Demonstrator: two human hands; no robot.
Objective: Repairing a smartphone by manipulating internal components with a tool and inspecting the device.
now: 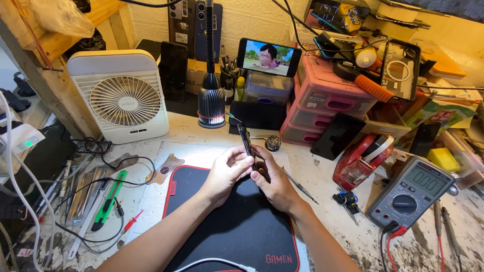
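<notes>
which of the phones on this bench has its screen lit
The phone propped sideways on the stand behind the lamp, showing a cartoon. The dark phones leaning on the pink drawers and the phone in the hands show no picture.

Two bare forearms enter from the bottom edge, no sleeves visible up to the frame border. Left hand [227, 174] and right hand [275, 184] both ungloved. No rings, watch, bracelets or bands seen on wrists or fingers. Fingernails short and plain, unpainted. No tattoos or markings visible. Rest of body out of view.
</notes>
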